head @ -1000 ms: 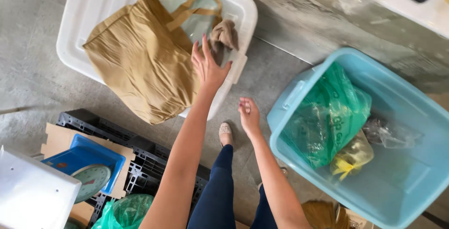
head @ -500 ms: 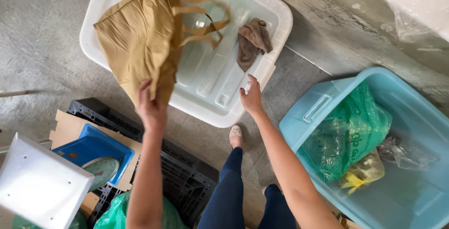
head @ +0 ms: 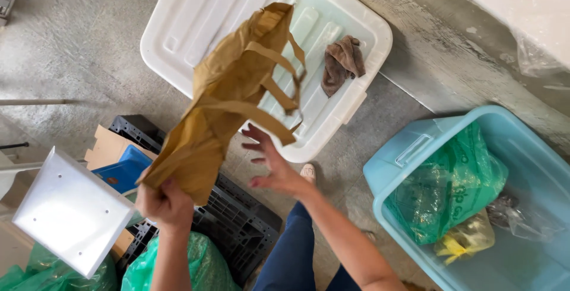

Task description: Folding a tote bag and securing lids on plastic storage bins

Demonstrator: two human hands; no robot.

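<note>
Concrete floor [head: 89, 59] lies under a white tub [head: 196, 6]. Over it, my left hand [head: 166, 203] clenches the bottom of a tan cloth bag [head: 228, 95]; my right hand [head: 270, 163] spreads empty beside its straps.

Single head cam, looking steeply down at grey concrete floor [head: 77, 59] from standing height; hands close, no second view.

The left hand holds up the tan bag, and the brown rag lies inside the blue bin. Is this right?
Not quite. In the head view the left hand does hold up the tan bag, but the brown rag lies in the white bin, not the blue bin.
</note>
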